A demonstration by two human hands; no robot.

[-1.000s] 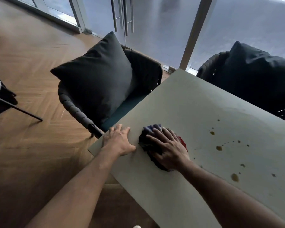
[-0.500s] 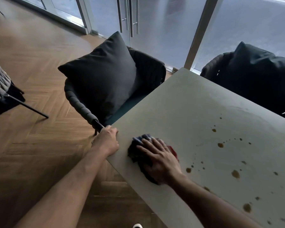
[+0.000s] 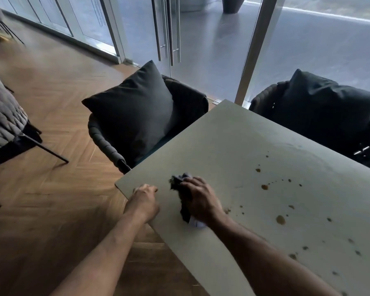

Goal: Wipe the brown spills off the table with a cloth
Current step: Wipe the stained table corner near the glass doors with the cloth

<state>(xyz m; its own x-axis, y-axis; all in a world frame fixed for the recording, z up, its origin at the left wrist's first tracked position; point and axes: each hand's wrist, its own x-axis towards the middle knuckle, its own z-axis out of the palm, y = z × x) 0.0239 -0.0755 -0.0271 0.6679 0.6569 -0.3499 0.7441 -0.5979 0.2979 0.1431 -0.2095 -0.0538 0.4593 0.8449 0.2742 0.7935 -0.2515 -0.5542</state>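
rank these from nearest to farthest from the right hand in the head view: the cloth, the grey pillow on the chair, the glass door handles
1. cloth: under the right hand, on the table.
2. grey pillow: on the chair beyond the table's left edge.
3. glass door handles: far back, at the top.

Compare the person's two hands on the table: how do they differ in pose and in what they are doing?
The right hand lies spread over the dark cloth, pressing it to the table; the left hand holds nothing. The left hand is curled at the table's near edge, the right sits further in, closer to the brown spills. Both rest on the table, arms bare.
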